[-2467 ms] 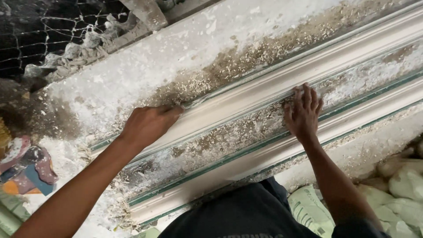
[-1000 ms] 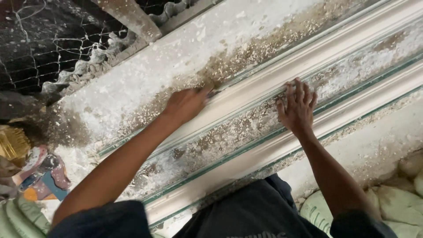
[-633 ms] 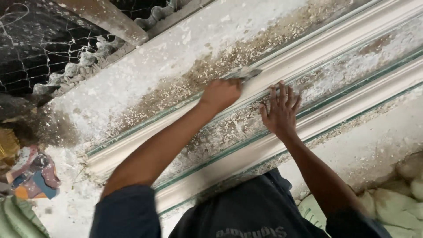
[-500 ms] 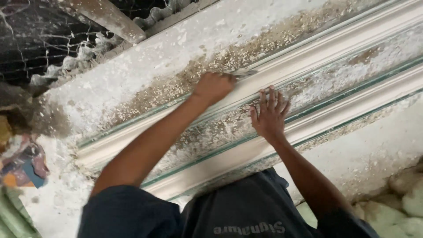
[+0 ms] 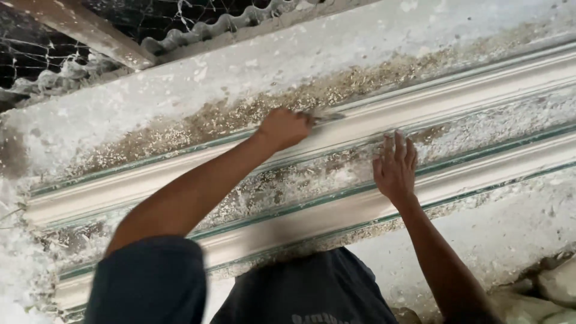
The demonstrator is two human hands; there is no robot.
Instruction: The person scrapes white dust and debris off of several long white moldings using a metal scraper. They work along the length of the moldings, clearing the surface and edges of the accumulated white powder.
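My left hand point(image 5: 283, 127) is closed around a small scraping tool point(image 5: 324, 116) whose blade rests on the upper ridge of a long white plaster moulding point(image 5: 468, 90). My right hand point(image 5: 395, 169) lies flat, fingers spread, on the rough strip between that moulding and a second, nearer moulding point(image 5: 336, 210). Both mouldings run slantwise from lower left to upper right, edged with thin green lines. Brownish fibre and plaster crumbs cover the surface around them.
A white, plaster-caked work surface point(image 5: 180, 96) lies beyond the mouldings. Wire mesh point(image 5: 36, 54), a corrugated sheet edge point(image 5: 222, 27) and a wooden beam point(image 5: 90, 36) stand at the top left. Pale lumps point(image 5: 555, 288) sit at the bottom right. My dark shirt point(image 5: 300, 294) fills the bottom centre.
My left hand has slid the scraper along the upper moulding toward the right. My right hand has stayed flat on the strip beside it, following along.
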